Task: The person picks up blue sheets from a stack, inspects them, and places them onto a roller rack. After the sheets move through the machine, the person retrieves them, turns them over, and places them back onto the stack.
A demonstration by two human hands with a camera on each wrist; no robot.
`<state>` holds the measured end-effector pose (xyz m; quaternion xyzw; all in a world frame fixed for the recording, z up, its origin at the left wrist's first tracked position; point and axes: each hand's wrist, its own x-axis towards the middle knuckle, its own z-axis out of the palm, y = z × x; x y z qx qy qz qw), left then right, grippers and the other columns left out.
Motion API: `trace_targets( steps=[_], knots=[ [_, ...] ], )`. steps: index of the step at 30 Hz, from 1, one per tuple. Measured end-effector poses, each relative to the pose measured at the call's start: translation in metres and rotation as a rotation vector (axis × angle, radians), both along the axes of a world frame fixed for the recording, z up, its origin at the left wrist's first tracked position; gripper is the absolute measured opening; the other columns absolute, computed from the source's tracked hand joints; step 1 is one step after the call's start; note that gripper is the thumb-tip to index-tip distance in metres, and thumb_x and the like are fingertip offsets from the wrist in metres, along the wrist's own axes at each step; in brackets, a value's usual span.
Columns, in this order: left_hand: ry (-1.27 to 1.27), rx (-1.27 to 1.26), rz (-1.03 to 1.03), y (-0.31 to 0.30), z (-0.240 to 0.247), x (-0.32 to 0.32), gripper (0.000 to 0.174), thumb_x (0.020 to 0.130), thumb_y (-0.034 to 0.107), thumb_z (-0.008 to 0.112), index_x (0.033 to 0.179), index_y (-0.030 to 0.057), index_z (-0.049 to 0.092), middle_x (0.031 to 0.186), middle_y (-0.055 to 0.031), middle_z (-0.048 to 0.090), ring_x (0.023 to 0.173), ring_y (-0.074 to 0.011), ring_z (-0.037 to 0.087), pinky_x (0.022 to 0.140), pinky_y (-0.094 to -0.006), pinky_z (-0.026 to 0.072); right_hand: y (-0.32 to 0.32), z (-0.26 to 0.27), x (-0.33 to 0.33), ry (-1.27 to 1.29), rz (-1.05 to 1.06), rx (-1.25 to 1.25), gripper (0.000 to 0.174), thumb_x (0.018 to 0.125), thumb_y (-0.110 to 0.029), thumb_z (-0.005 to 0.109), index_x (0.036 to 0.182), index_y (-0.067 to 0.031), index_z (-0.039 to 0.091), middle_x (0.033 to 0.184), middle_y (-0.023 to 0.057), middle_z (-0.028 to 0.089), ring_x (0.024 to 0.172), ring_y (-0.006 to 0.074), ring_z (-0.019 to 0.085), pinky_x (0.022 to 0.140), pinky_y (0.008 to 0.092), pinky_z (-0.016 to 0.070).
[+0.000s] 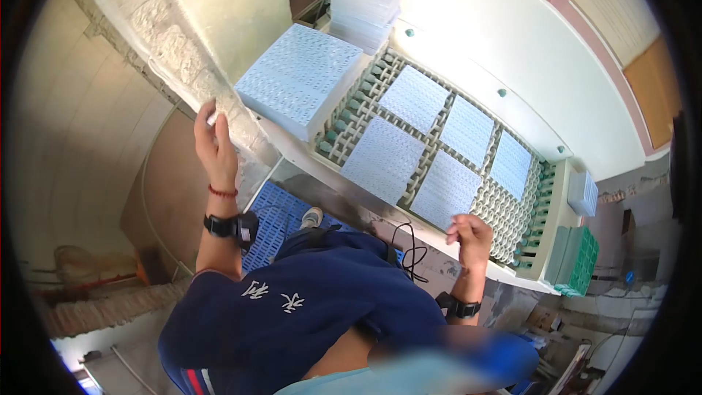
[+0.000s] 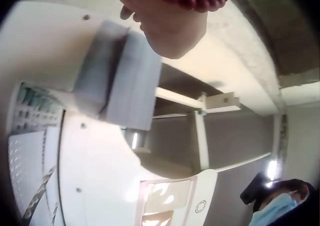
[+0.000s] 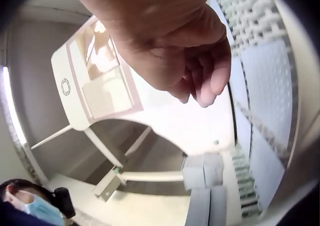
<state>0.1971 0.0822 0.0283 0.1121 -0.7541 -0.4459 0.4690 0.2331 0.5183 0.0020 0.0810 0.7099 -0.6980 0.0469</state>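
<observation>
My left hand (image 1: 214, 143) is raised left of a tall stack of light blue perforated panels (image 1: 300, 77), apart from it and holding nothing. In the left wrist view this hand (image 2: 172, 28) shows mostly its heel, with most fingers hidden. Over the front edge of a roller conveyor (image 1: 504, 232) hovers my right hand (image 1: 472, 240), its fingers loosely curled. The right wrist view shows nothing in that hand (image 3: 165, 51). Several flat panels lie on the rollers, among them a near-left panel (image 1: 384, 159) and a near-middle panel (image 1: 446, 187) just beyond the right hand.
A second stack of pale panels (image 1: 364, 4) stands behind the first. A white curved cover (image 1: 475, 29) rises along the conveyor's far side. Green racks (image 1: 578, 260) stand at its right end. Underfoot lies a blue slatted mat (image 1: 274, 223), and a black cable (image 1: 413, 252) hangs in front.
</observation>
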Motion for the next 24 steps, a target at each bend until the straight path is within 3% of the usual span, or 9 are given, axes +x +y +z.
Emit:
trace_targets(
  steps=[1,2,4,8,11,14,20,24],
  knots=[
    [0.060,-0.159,0.083,-0.003,0.009,-0.006,0.028,0.088,0.017,0.049,0.107,-0.0031,0.052,0.102,-0.0124,0.057,0.087,-0.0209,0.057,0.073,-0.0277,0.0451,-0.021,0.011,-0.009,-0.005,0.096,-0.005,0.017,0.083,-0.011,0.056,0.082,0.0049,0.061,0.062,0.0084,0.059,0.049,0.0125,0.055,0.045,0.0231,0.0468],
    [0.065,-0.156,0.092,-0.008,0.011,-0.012,0.028,0.088,0.017,0.049,0.107,-0.0031,0.052,0.102,-0.0124,0.057,0.087,-0.0209,0.057,0.073,-0.0277,0.0451,-0.040,0.015,-0.018,-0.010,0.181,-0.001,0.017,0.084,-0.012,0.056,0.082,0.0044,0.061,0.062,0.0075,0.059,0.050,0.0114,0.054,0.046,0.0224,0.0457],
    [-0.206,-0.309,0.005,-0.014,0.017,-0.021,0.034,0.085,0.022,0.053,0.107,-0.0040,0.052,0.104,-0.0193,0.056,0.095,-0.0303,0.054,0.078,-0.0354,0.0442,-0.074,0.021,-0.040,0.031,0.413,-0.011,0.018,0.083,-0.013,0.057,0.083,0.0046,0.060,0.064,0.0077,0.058,0.051,0.0123,0.055,0.046,0.0229,0.0462],
    [-0.334,-0.381,-0.016,0.002,0.033,-0.019,0.037,0.083,0.027,0.056,0.102,-0.0039,0.054,0.106,-0.0236,0.054,0.106,-0.0353,0.048,0.086,-0.0395,0.0396,-0.143,0.043,-0.075,0.128,0.570,0.047,0.021,0.081,-0.019,0.060,0.087,0.0022,0.060,0.065,0.0050,0.057,0.051,0.0100,0.054,0.046,0.0217,0.0458],
    [-0.222,-0.584,0.050,0.004,0.027,-0.017,0.037,0.081,0.026,0.058,0.101,-0.0049,0.054,0.109,-0.0240,0.052,0.108,-0.0381,0.045,0.089,-0.0410,0.0375,-0.186,0.056,-0.095,0.141,0.567,-0.045,0.024,0.080,-0.021,0.061,0.088,0.0019,0.059,0.066,0.0046,0.058,0.051,0.0093,0.054,0.045,0.0211,0.0455],
    [-0.200,-0.608,0.029,0.014,0.029,-0.013,0.037,0.080,0.025,0.060,0.101,-0.0053,0.054,0.113,-0.0236,0.049,0.111,-0.0404,0.042,0.090,-0.0428,0.0368,-0.213,0.063,-0.110,0.075,0.443,-0.018,0.027,0.078,-0.025,0.064,0.083,0.0017,0.059,0.062,0.0045,0.057,0.049,0.0091,0.054,0.042,0.0207,0.0449],
    [-0.184,-0.593,-0.047,0.019,0.025,-0.005,0.032,0.078,0.017,0.061,0.103,-0.0022,0.054,0.119,-0.0180,0.047,0.115,-0.0361,0.040,0.092,-0.0415,0.0348,-0.209,0.055,-0.120,-0.037,0.390,-0.133,0.026,0.079,-0.021,0.064,0.085,0.0039,0.059,0.065,0.0084,0.059,0.049,0.0111,0.055,0.042,0.0220,0.0470],
    [-0.147,-0.626,-0.101,0.030,0.031,0.001,0.032,0.076,0.015,0.063,0.101,-0.0035,0.055,0.115,-0.0207,0.048,0.111,-0.0378,0.042,0.090,-0.0418,0.0372,-0.196,0.053,-0.120,-0.088,0.339,-0.274,0.025,0.079,-0.018,0.063,0.087,0.0053,0.058,0.068,0.0101,0.060,0.050,0.0117,0.055,0.044,0.0222,0.0478]
  ],
)
